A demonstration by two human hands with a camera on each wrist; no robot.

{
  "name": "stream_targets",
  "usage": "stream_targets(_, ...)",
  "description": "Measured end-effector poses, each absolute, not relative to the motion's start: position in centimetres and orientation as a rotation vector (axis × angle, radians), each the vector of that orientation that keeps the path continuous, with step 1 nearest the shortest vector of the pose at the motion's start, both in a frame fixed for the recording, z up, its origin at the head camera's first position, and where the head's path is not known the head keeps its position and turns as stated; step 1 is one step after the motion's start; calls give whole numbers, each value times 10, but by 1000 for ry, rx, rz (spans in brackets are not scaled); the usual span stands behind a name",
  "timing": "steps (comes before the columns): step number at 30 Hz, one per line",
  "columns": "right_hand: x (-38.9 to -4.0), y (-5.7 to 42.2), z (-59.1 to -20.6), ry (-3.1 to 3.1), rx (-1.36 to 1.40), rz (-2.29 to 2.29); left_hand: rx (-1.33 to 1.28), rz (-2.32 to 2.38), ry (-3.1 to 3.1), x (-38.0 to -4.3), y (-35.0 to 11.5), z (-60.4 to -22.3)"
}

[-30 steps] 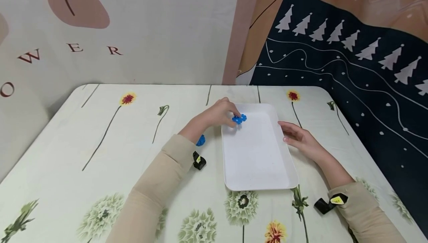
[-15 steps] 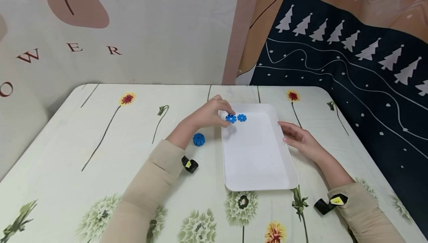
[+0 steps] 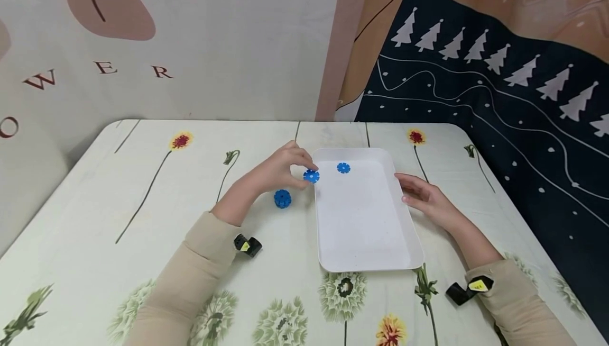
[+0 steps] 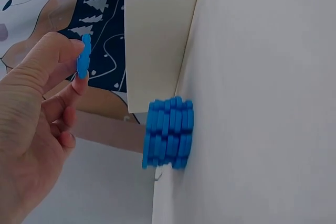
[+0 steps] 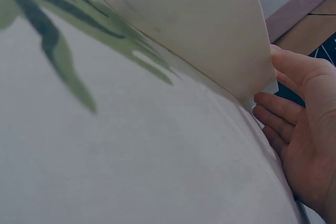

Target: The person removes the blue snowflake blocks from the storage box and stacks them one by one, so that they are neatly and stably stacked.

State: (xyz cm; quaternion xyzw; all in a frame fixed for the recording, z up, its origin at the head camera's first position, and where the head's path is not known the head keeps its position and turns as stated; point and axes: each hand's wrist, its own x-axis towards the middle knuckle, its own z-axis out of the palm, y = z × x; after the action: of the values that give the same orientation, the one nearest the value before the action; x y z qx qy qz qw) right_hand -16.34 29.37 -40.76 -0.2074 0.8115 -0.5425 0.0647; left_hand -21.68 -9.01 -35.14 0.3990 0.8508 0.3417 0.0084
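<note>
My left hand [image 3: 280,169] pinches a small blue snowflake disc [image 3: 311,176] between thumb and fingers, at the tray's upper left rim. In the left wrist view the pinched disc [image 4: 84,56] is seen edge-on, apart from a stack of blue discs [image 4: 168,134]. That stack [image 3: 283,199] stands on the table, just below my left hand in the head view. Another blue disc [image 3: 343,167] lies inside the white tray [image 3: 363,219], near its far end. My right hand [image 3: 428,198] rests with loosely bent fingers at the tray's right rim; the right wrist view shows it beside the tray wall [image 5: 210,30].
A flower-printed cloth covers the table [image 3: 166,266]. Behind it hangs a pale wall cloth [image 3: 238,44], with a dark tree-patterned cloth [image 3: 476,87] on the right. Black cameras sit on both wrists, the left camera [image 3: 248,245] close above the table.
My left hand has moved left with its disc, from over the tray to the left rim. The disc in the tray and the stack are now plainly uncovered. My right hand stays put.
</note>
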Motion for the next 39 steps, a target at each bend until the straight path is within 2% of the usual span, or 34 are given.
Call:
stream_targets(22, -162, 295, -408, 2450, -618, -1638, 1176, 1104, 2619, -192, -129, -359)
stream_targets(39, -164, 295, -409, 2458, -603, -1629, 1153, 1074, 2616, -193, -146, -369)
